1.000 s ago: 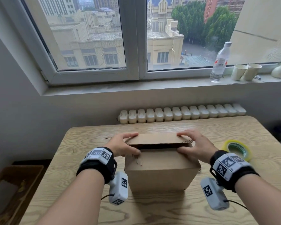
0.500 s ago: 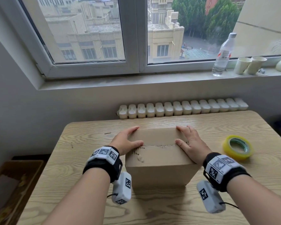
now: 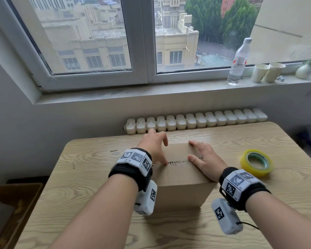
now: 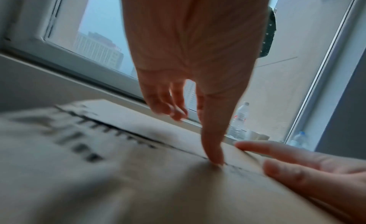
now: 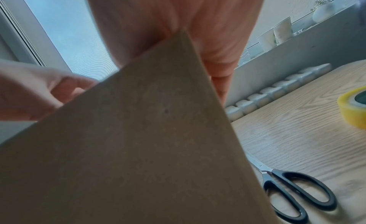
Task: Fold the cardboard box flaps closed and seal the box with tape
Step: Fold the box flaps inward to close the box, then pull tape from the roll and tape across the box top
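With flaps folded flat, cardboard box (image 3: 182,169) sits mid-table; left hand (image 3: 155,147) thumb and flat right hand (image 3: 204,161) press its seam, fingers relaxed, gripping nothing. Tape roll (image 3: 256,163) right of box untouched, sealing still left.

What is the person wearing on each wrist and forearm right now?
Both forearms are bare, with no sleeves. The left hand and right hand are ungloved. Each wrist carries a black strap topped with white panels of black square-pattern markers, and a white camera pod with a marker hangs below it. A thin black cable trails from the right pod.
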